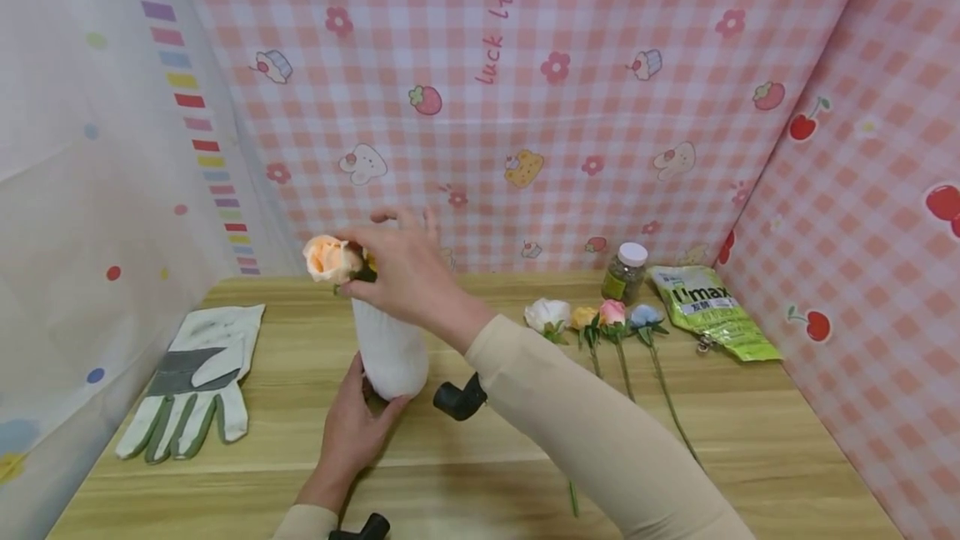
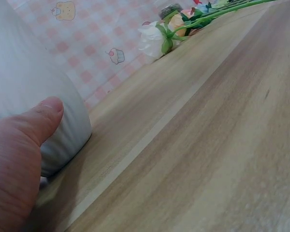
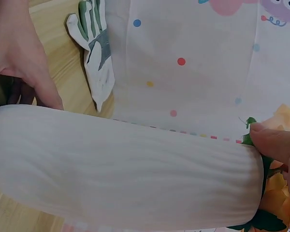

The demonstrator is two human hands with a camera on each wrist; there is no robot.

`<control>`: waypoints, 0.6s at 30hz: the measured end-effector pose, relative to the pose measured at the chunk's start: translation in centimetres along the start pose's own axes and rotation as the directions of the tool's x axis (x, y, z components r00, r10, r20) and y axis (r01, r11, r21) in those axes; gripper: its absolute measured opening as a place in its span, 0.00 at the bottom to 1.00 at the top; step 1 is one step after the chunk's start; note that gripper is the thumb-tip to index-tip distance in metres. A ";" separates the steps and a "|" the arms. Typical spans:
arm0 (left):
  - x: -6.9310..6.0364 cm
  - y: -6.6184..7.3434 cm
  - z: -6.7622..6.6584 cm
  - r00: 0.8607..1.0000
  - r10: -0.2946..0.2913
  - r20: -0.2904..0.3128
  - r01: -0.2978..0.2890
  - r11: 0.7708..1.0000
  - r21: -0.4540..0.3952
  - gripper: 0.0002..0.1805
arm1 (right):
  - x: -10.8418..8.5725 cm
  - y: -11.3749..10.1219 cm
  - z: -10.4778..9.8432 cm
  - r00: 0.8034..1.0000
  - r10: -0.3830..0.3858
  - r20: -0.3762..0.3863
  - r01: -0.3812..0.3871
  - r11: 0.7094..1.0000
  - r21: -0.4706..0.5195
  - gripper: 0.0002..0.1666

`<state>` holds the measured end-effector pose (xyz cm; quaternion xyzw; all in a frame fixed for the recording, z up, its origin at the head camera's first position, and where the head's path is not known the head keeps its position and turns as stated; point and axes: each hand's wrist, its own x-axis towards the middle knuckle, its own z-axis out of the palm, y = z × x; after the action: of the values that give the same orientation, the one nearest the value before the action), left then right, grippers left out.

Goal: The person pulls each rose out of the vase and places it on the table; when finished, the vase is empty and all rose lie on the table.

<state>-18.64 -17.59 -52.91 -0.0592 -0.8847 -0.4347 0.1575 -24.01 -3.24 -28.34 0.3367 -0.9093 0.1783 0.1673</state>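
Observation:
A white vase (image 1: 390, 348) stands on the wooden table, left of the middle. My left hand (image 1: 352, 427) grips it low down, with the thumb (image 2: 48, 116) pressed against its side near the base. At the vase's mouth my right hand (image 1: 408, 273) pinches a peach artificial rose (image 1: 328, 259) just below its bloom, which leans out to the left. The rose's stem is hidden. In the right wrist view an orange-yellow flower (image 3: 280, 193) with green leaves also shows at the mouth, partly behind my right fingers.
Several artificial roses lie at the right: white (image 1: 547, 315), yellow (image 1: 583, 318), pink (image 1: 612, 312) and blue (image 1: 645, 317). Behind them are a white-lidded jar (image 1: 624, 277) and a green bag (image 1: 705, 307). A white and grey work glove (image 1: 183, 373) lies at the left. Patterned cloth walls surround the table.

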 end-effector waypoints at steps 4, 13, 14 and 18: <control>0.0 0.0 -0.1 1.000 -0.008 -0.002 0.008 1.000 -0.004 0.53 | -0.2 0.0 0.0 0.998 -0.044 -0.046 0.046 0.999 0.023 0.35; -0.1 -0.1 0.1 1.000 -0.003 -0.008 0.003 1.000 0.026 0.54 | -1.5 1.0 -0.9 0.977 -0.096 -0.189 0.134 0.970 0.202 0.34; -0.1 -0.1 0.1 1.000 0.002 -0.012 -0.002 1.000 0.026 0.53 | -1.6 1.1 -1.0 0.976 -0.089 -0.198 0.134 0.965 0.227 0.34; -0.1 -0.2 0.1 0.999 0.028 -0.024 -0.027 0.999 0.018 0.52 | -2.1 1.5 -1.4 0.967 -0.070 -0.247 0.143 0.945 0.294 0.32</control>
<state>-18.60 -17.63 -53.13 -0.0647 -0.8855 -0.4256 0.1749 -23.25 -0.36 -28.35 0.3844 -0.8246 0.3473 0.2275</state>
